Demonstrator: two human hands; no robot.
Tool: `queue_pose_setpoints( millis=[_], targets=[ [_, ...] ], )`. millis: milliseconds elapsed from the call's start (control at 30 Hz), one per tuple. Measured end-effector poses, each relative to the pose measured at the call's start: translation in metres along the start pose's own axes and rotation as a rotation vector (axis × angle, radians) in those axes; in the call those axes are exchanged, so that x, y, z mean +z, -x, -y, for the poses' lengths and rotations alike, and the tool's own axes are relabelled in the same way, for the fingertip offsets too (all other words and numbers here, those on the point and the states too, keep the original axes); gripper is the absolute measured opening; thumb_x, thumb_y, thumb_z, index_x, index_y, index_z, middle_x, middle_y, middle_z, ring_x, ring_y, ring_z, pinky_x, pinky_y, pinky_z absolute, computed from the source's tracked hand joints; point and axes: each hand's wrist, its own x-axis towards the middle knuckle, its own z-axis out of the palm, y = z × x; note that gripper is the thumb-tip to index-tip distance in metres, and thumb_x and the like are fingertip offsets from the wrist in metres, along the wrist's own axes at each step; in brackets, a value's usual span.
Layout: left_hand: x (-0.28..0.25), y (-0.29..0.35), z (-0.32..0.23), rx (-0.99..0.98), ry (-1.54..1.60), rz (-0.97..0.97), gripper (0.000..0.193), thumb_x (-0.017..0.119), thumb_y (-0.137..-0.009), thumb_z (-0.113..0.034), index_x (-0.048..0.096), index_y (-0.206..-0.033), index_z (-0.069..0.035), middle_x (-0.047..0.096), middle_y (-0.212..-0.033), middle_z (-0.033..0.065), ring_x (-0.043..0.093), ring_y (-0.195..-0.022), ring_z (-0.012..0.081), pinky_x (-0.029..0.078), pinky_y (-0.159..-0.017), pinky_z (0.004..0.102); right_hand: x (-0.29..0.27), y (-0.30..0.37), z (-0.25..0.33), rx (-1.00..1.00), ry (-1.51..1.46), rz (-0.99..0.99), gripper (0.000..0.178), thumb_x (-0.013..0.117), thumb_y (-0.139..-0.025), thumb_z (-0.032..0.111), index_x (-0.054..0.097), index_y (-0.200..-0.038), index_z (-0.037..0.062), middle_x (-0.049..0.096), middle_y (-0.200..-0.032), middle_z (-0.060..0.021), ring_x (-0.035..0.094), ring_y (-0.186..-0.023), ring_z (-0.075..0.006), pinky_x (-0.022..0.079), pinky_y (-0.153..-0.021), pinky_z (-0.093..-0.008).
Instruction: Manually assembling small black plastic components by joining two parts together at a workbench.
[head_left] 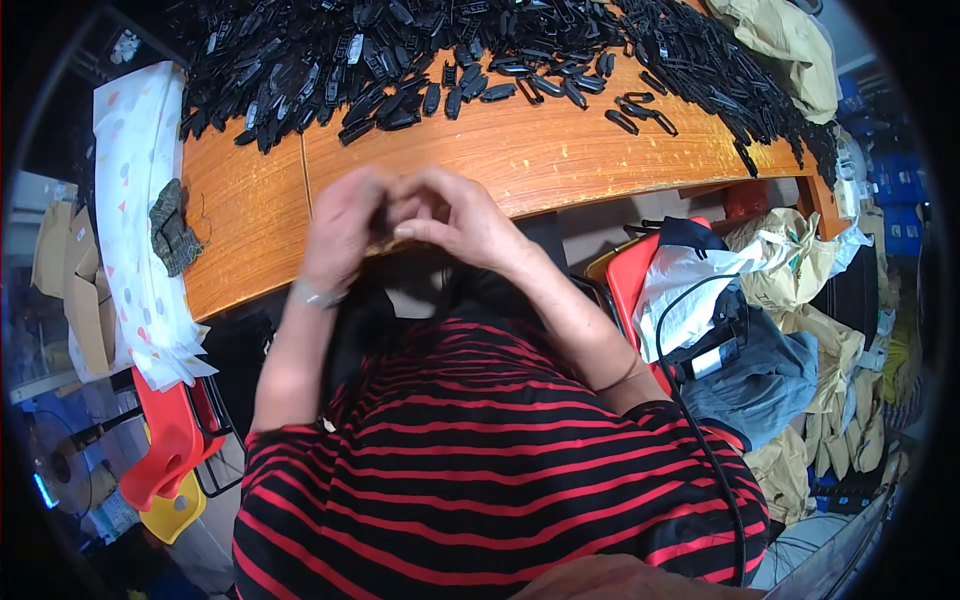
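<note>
My left hand (pixel 345 222) and my right hand (pixel 462 218) are close together over the near edge of the wooden table (pixel 420 155). The left is curled and smeared by motion around the fingers. On the right, the fingers bend inward with the thumb below them. Something dark shows between the two hands, but I cannot make out what it is. Beyond them lies a wide heap of small black plastic parts (pixel 390 60), some long and oval, some like open frames. A few loose black parts (pixel 640 112) lie apart from the heap, nearer to me.
A dark knitted glove (pixel 174 230) lies at the table's left, by a white spotted sheet (pixel 135 200). A red chair (pixel 165 440) stands at the left. At the right, a red seat (pixel 630 275) carries bags and cloth. A black cable (pixel 690 415) runs down my right side.
</note>
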Motion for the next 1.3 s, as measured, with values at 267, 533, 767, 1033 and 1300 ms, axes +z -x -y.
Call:
queue_pose_setpoints(
  millis=[267, 533, 767, 1033, 1300],
  targets=[
    [-0.115, 0.110, -0.057, -0.048, -1.245, -0.149, 0.017, 0.065, -0.086, -0.015, 0.067, -0.085, 0.002, 0.065, -0.080, 0.0129, 0.062, -0.074, 0.0263, 0.048, -0.072, 0.0357, -0.110, -0.034, -0.033, 0.050, 0.903, -0.541, 0.027, 0.073, -0.080, 0.022, 0.067, -0.099, 0.0040, 0.064, -0.090, -0.0152, 0.067, -0.079, -0.0303, 0.053, -0.070, -0.0393],
    [0.005, -0.066, -0.010, 0.519, -1.002, -0.108, 0.019, 0.062, -0.086, -0.014, 0.067, -0.100, -0.002, 0.066, -0.095, 0.0133, 0.065, -0.085, 0.0289, 0.051, -0.076, 0.0331, -0.123, -0.062, -0.048, 0.173, 1.109, -0.465, 0.025, 0.072, -0.080, 0.020, 0.067, -0.099, 0.0043, 0.066, -0.094, -0.0162, 0.065, -0.085, -0.0341, 0.052, -0.074, -0.0422],
    [0.081, -0.175, 0.023, 0.506, -1.461, -0.054, 0.020, 0.067, -0.085, -0.022, 0.067, -0.094, -0.004, 0.061, -0.093, 0.0135, 0.063, -0.090, 0.0311, 0.052, -0.077, 0.0404, -0.123, -0.032, -0.043, 0.049, 0.930, -0.450, 0.017, 0.065, -0.086, 0.018, 0.067, -0.089, 0.0020, 0.066, -0.079, -0.0216, 0.066, -0.074, -0.0369, 0.051, -0.069, -0.0444],
    [0.084, -0.173, 0.035, 0.585, -1.348, 0.002, 0.018, 0.071, -0.079, -0.018, 0.061, -0.086, -0.004, 0.061, -0.090, 0.0129, 0.062, -0.089, 0.0316, 0.051, -0.074, 0.0421, -0.121, -0.018, -0.042, 0.140, 0.961, -0.523, 0.018, 0.067, -0.085, 0.019, 0.067, -0.091, 0.0017, 0.063, -0.091, -0.0181, 0.064, -0.081, -0.0365, 0.051, -0.072, -0.0430],
    [0.080, -0.127, 0.049, 0.291, -0.148, -0.016, 0.026, 0.068, -0.083, 0.001, 0.060, -0.107, 0.003, 0.068, -0.093, 0.0082, 0.064, -0.076, 0.0107, 0.051, -0.066, 0.0235, -0.112, -0.002, -0.030, 0.074, 0.724, -0.530, 0.020, 0.072, -0.082, 0.013, 0.067, -0.097, 0.0001, 0.064, -0.091, -0.0161, 0.066, -0.073, -0.0274, 0.052, -0.067, -0.0355]
  ],
)
